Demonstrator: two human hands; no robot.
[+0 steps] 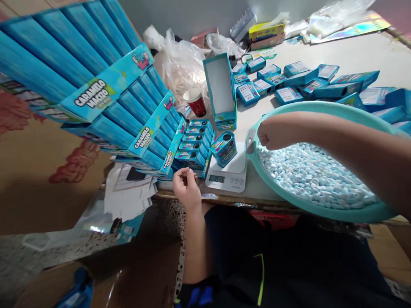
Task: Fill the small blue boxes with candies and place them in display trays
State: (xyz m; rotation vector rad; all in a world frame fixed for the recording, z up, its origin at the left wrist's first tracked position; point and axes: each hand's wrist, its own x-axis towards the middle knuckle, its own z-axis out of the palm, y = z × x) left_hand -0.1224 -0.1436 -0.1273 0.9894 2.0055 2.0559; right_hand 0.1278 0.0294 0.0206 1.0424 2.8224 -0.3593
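Observation:
A teal basin (pixel 277 183) full of small pale blue and white candies (pixel 314 177) stands at the right. Over its left part is my right hand (pixel 274 132), fingers curled; what it holds, if anything, is hidden. My left hand (pixel 187 184) is beside the table edge, thumb and fingers pinched together, contents too small to name. Just behind it, a display tray holds a row of small blue boxes (pixel 192 158). One blue box (pixel 223 149) stands upright on the white digital scale (pixel 226 182), between the tray and the basin.
Stacked blue display trays (pixel 95 97) lean at the left. An upright empty display box (pixel 220 88), a red paper cup (pixel 195 102) and plastic bags (pixel 178 60) stand behind. Scattered blue boxes (pixel 287 95) lie beyond the basin. An open carton (pixel 129 282) is below left.

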